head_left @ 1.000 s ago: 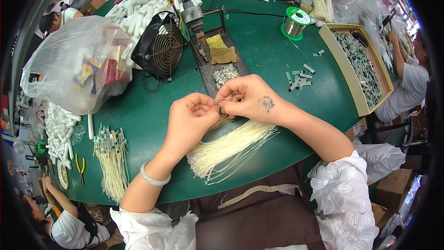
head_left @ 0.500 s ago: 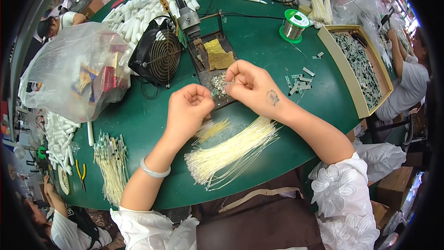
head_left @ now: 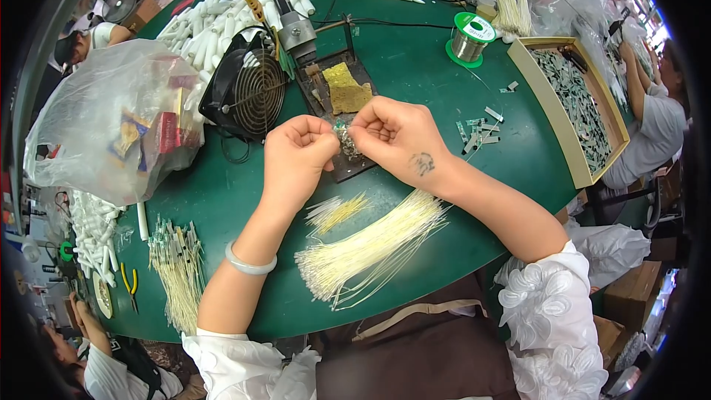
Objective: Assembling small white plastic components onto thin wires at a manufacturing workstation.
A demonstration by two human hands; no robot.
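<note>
Two fists meet over the dark tray: left hand and right hand, fingers curled together on a small silvery part. Nearer, loose wires crowd the table edge; beyond the fingertips, sponge and fan.

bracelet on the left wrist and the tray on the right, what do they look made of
Bracelet: looks like pale jade or glass, since it is smooth, glossy and slightly see-through; plastic is possible. Tray: looks like light unpainted wood or board, with a flat matt tan rim.

Left hand, right hand fisted, fingers curled, knuckles close.
</note>
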